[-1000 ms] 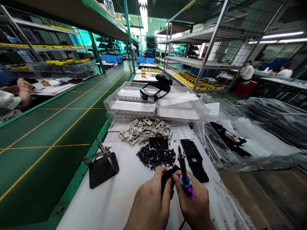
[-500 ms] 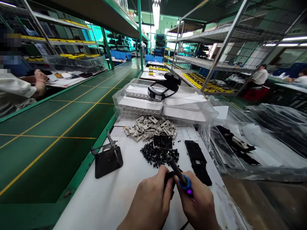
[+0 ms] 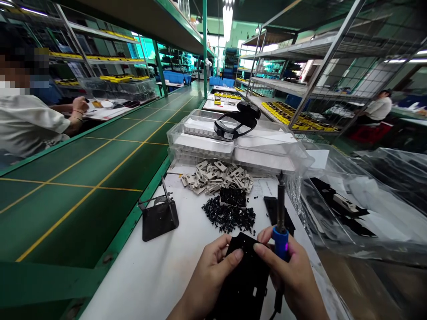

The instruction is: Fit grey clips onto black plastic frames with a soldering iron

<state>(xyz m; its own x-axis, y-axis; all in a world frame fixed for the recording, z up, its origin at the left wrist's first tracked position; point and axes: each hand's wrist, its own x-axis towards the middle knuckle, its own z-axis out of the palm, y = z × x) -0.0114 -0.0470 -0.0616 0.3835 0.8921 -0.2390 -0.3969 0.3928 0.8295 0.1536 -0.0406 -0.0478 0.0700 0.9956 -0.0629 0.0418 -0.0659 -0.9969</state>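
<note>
My left hand [image 3: 208,275] grips the left edge of a flat black plastic plate [image 3: 245,278], held flat over the white bench. My right hand [image 3: 293,278] is wrapped round the blue handle of a soldering iron [image 3: 280,218], whose dark tip points straight up; its forefinger also touches the plate's top edge. Just beyond my hands lies a heap of small black parts [image 3: 230,215]. A pile of grey-white plastic pieces [image 3: 216,177] sits behind that heap.
A black iron stand [image 3: 159,215] sits at the bench's left edge. Clear trays [image 3: 230,146] stacked at the back carry a black headset [image 3: 235,122]. Plastic-bagged trays [image 3: 350,209] lie to the right. A seated person [image 3: 30,120] works across the green conveyor [image 3: 83,178].
The black plate has been lifted nearer and turned flat towards me. The soldering iron has swung from a left-leaning tilt to upright. My view has shifted left.
</note>
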